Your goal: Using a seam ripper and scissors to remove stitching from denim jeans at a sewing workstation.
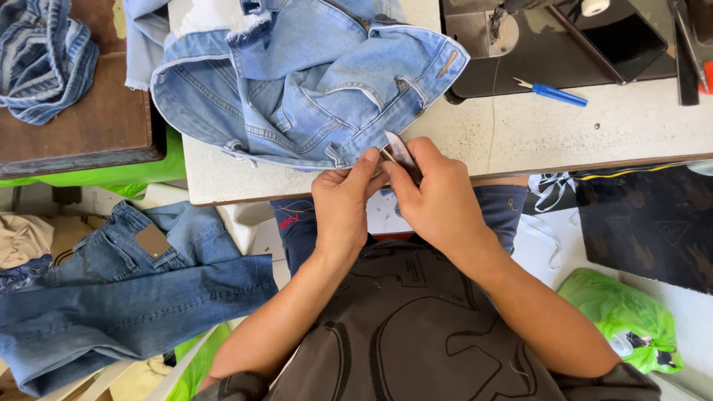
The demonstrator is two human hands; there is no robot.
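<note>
Pinching the waistband edge of the light-blue jeans (pixel 312 96) just above it, the left hand (pixel 343 204) should keep the seam taut while the right hand (pixel 438 197), gripping small metal snips (pixel 399 151), cuts threads only.

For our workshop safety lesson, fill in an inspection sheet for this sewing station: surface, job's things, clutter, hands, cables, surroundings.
Surface: pale worktable, worn, with a black sewing machine at the back.
Job's things: light blue jeans bunched on the table; small metal blade at their lower edge.
Clutter: blue-handled thread snips beside the machine.
Hands: left hand pinches the jeans' edge; right hand holds the blade.
Cables: nothing seen.
Surroundings: dark blue jeans lying lower left; striped denim on a brown table; green plastic bag lower right.
</note>
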